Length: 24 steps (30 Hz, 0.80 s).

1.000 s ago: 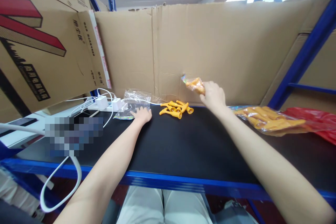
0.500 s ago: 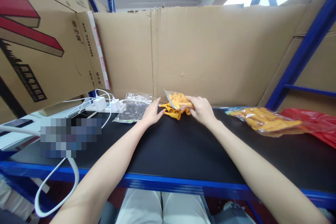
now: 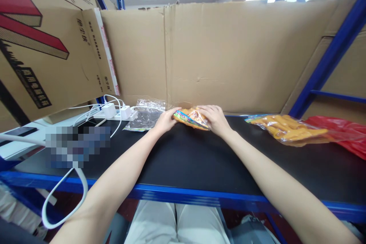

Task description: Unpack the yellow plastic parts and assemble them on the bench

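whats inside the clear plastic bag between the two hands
Orange plastic pieces show through the clear bag. The colourful printed strip, left hand and right hand hide other parts, so the count cannot be seen.

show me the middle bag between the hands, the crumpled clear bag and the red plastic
Middle bag (image 3: 191, 117): head view, centre of its front.
Crumpled clear bag (image 3: 145, 118): head view, central film.
Red plastic (image 3: 341, 132): head view, its middle.

Left grip (image 3: 166, 120) and right grip (image 3: 215, 117) hold a clear orange-filled bag (image 3: 190, 117).

printed carton (image 3: 54, 49), left | cardboard panel (image 3: 228, 57), rear | power strip (image 3: 133, 115) with chargers (image 3: 108, 111) | blue post (image 3: 330, 61), right
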Available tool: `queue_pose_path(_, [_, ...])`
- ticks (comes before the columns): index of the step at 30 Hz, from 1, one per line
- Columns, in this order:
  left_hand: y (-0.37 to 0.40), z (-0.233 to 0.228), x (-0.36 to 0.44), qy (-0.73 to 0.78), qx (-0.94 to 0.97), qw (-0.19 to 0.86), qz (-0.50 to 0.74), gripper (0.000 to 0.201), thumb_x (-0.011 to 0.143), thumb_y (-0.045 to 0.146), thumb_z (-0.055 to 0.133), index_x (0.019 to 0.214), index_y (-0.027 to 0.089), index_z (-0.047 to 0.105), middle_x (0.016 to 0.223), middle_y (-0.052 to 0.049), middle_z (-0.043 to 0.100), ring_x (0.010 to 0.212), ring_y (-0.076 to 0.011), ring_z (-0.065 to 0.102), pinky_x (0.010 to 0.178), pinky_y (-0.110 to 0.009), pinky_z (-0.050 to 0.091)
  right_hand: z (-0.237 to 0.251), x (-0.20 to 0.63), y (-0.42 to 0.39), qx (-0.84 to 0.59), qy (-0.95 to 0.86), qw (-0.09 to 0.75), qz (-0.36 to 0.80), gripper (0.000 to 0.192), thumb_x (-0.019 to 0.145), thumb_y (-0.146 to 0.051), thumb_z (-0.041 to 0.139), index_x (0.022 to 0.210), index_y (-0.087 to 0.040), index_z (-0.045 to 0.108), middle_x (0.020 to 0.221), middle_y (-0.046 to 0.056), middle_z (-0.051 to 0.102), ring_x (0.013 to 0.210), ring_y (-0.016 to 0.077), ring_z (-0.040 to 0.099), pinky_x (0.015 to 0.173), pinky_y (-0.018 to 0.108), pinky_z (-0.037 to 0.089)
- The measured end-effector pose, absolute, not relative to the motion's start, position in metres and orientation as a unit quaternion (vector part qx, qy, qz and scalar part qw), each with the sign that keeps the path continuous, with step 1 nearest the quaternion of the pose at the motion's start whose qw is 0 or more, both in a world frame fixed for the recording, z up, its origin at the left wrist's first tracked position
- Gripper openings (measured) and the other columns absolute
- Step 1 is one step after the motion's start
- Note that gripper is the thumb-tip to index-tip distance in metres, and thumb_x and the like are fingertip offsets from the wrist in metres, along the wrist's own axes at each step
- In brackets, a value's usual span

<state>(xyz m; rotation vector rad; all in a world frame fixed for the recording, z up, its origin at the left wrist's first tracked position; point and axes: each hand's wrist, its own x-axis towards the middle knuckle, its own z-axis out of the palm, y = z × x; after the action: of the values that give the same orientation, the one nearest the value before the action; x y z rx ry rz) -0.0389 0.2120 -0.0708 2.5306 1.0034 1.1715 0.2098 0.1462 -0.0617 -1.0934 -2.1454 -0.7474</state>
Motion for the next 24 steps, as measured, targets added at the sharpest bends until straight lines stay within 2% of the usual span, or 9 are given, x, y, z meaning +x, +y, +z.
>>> queue_pose_path(4, [0.211, -0.071, -0.038, 0.323, 0.87, 0.044, 0.37, 0.054, 0.081, 0.01, 0.054, 0.134, 0.021, 0.05, 0.113, -0.006, 0.067, 0.095, -0.0164, 0.065, 0.089, -0.031, 0.05, -0.057, 0.208, 0.14, -0.51, -0.749, 0.275, -0.321, 0.039, 0.087, -0.017, 0.045, 0.122, -0.026, 0.059, 0.131, 0.011, 0.054, 0.11, 0.0296, 0.049, 0.086, 0.046, 0.037])
queue_pose_path(6, [0.21, -0.07, -0.038, 0.314, 0.876, 0.016, 0.366, 0.054, 0.085, 0.011, 0.05, 0.137, 0.02, 0.046, 0.113, -0.007, 0.067, 0.096, -0.0162, 0.064, 0.089, -0.031, 0.049, -0.057, 0.206, 0.139, -0.547, -0.728, 0.275, -0.309, 0.037, 0.089, -0.02, 0.044, 0.122, -0.026, 0.059, 0.128, 0.012, 0.055, 0.104, 0.0294, 0.052, 0.081, 0.044, 0.04])
queue_pose_path(8, [0.209, -0.068, -0.039, 0.302, 0.882, -0.004, 0.362, 0.053, 0.088, 0.013, 0.048, 0.14, 0.02, 0.042, 0.114, -0.008, 0.065, 0.1, -0.0169, 0.062, 0.091, -0.032, 0.049, -0.06, 0.205, 0.142, -0.568, -0.721, 0.298, -0.26, 0.038, 0.089, -0.023, 0.044, 0.124, -0.028, 0.057, 0.125, 0.011, 0.056, 0.096, 0.0262, 0.056, 0.076, 0.039, 0.045])
queue_pose_path(11, [0.207, -0.066, -0.04, 0.289, 0.891, -0.011, 0.349, 0.053, 0.092, 0.019, 0.045, 0.144, 0.021, 0.035, 0.118, -0.009, 0.062, 0.107, -0.0182, 0.06, 0.094, -0.034, 0.047, -0.072, 0.206, 0.153, -0.556, -0.717, 0.383, -0.173, 0.039, 0.086, -0.027, 0.047, 0.124, -0.031, 0.055, 0.129, 0.007, 0.052, 0.092, 0.0232, 0.06, 0.074, 0.036, 0.05])
queue_pose_path(15, [0.203, -0.063, -0.038, 0.295, 0.896, -0.005, 0.332, 0.054, 0.095, 0.025, 0.042, 0.147, 0.023, 0.027, 0.123, -0.011, 0.058, 0.112, -0.0198, 0.057, 0.095, -0.035, 0.047, -0.087, 0.209, 0.17, -0.505, -0.722, 0.455, -0.133, 0.046, 0.082, -0.026, 0.049, 0.128, -0.029, 0.052, 0.134, 0.009, 0.047, 0.111, 0.0273, 0.056, 0.087, 0.043, 0.05])
queue_pose_path(20, [0.199, -0.063, -0.036, 0.334, 0.887, -0.037, 0.317, 0.054, 0.095, 0.023, 0.039, 0.148, 0.025, 0.025, 0.121, -0.012, 0.057, 0.107, -0.0214, 0.059, 0.09, -0.036, 0.048, -0.093, 0.211, 0.178, -0.447, -0.771, 0.44, -0.114, 0.061, 0.077, -0.028, 0.06, 0.136, -0.024, 0.044, 0.141, 0.015, 0.036, 0.133, 0.0297, 0.036, 0.102, 0.05, 0.04])
queue_pose_path(24, [0.2, -0.063, -0.039, 0.379, 0.869, -0.072, 0.309, 0.051, 0.094, 0.019, 0.037, 0.145, 0.022, 0.032, 0.124, -0.012, 0.057, 0.107, -0.022, 0.059, 0.09, -0.035, 0.048, -0.088, 0.206, 0.171, -0.436, -0.801, 0.404, -0.076, 0.058, 0.079, -0.035, 0.063, 0.134, -0.026, 0.047, 0.14, 0.013, 0.041, 0.137, 0.0294, 0.029, 0.105, 0.052, 0.038])
